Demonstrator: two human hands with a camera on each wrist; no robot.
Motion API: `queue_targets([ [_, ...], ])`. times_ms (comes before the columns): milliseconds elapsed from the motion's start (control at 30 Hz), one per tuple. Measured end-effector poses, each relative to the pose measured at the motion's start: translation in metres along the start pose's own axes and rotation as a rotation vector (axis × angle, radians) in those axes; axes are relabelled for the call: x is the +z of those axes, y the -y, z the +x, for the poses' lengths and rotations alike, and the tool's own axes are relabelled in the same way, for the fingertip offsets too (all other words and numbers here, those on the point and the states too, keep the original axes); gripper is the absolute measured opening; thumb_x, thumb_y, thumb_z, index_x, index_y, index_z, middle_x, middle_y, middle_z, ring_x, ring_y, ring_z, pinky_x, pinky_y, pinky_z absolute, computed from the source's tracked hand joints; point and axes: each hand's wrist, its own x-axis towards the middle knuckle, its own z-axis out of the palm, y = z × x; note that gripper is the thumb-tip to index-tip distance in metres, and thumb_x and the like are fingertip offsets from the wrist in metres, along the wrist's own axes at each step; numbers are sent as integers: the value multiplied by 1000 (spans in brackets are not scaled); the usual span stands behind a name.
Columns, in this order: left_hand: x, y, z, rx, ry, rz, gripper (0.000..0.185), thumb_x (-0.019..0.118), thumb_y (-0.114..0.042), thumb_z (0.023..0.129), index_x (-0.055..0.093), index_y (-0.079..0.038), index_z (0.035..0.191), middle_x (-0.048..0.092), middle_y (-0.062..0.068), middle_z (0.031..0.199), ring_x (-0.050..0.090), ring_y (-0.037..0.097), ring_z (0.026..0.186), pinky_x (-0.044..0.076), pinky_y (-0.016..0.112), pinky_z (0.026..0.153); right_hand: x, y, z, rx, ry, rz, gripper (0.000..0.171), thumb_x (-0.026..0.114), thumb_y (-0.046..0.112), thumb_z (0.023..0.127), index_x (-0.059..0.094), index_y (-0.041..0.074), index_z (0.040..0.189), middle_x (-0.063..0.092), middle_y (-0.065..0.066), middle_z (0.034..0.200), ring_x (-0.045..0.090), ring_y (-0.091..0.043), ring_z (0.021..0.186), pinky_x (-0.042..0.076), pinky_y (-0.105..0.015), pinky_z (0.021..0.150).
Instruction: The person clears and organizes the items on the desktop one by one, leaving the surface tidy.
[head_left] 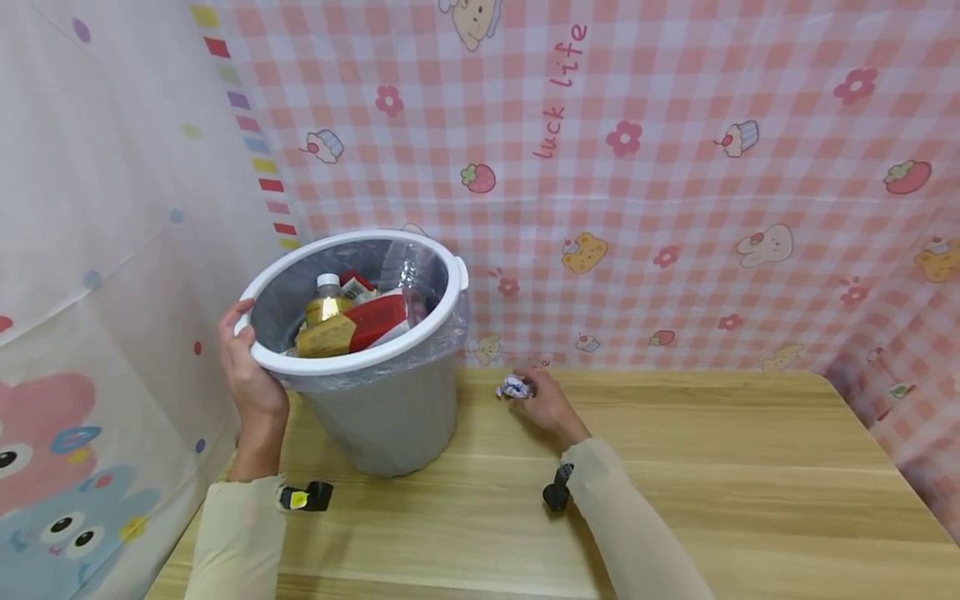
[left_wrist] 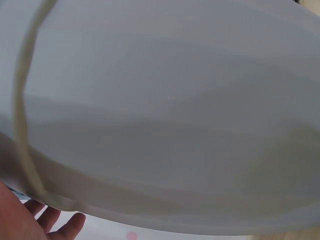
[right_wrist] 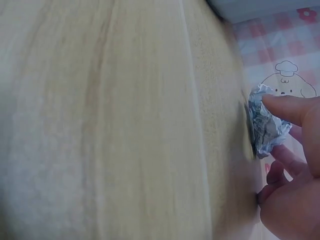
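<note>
A grey trash bin (head_left: 390, 417) with a white rim and a clear plastic liner stands slightly tilted at the left of the table. My left hand (head_left: 253, 379) grips its rim on the left side. In the left wrist view the bin's grey wall (left_wrist: 165, 100) fills most of the picture, with the fingertips of that hand (left_wrist: 50, 222) at the lower left. My right hand (head_left: 546, 404) pinches a crumpled paper ball (head_left: 514, 387) near the table's back edge. From the right wrist, the paper ball (right_wrist: 266, 122) shows between thumb and fingers, close to the wood.
Inside the bin lie a white-capped bottle (head_left: 327, 300), a red and yellow carton (head_left: 360, 323) and a clear plastic container (head_left: 405, 265). The wood-grain table (head_left: 720, 467) extends to the right. A pink checked cloth (head_left: 675, 192) hangs behind it, a white printed one (head_left: 135, 167) at left.
</note>
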Motion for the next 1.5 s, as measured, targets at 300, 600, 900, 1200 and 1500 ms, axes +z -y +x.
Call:
queue_targets([
  [300,-1,0,1,-3,2,24,43,28,-22,99,53,-14,133,51,6,138,45,21,121,34,31,99,3,-4,-9,46,8,130,47,67,5,90,57,3,136,62,-18,125,58,-35,117,43,-51,104],
  [600,0,0,0,1,-1,32,44,28,-22,98,53,-14,134,51,5,137,45,19,120,33,30,99,-2,-11,-16,77,18,237,45,63,14,96,55,10,140,62,-10,117,55,-21,98,45,-34,85],
  [900,-1,0,0,-8,1,25,43,28,-22,99,53,-14,133,51,5,136,46,21,120,34,30,99,-5,-14,-20,84,-23,349,45,63,13,96,55,12,141,61,-10,120,53,-20,98,43,-31,83],
  [1200,-3,-1,-2,-23,16,38,43,27,-23,100,52,-15,134,50,5,138,45,21,123,33,31,101,-7,-17,-26,79,-35,419,46,61,13,98,52,11,143,59,-12,128,54,-22,108,44,-32,91],
  [1500,-2,-2,-1,-21,25,39,43,28,-23,100,51,-14,135,50,4,138,45,21,122,35,31,100,-6,-19,-28,117,-81,445,49,61,11,97,50,11,145,59,-14,126,54,-20,105,46,-27,87],
])
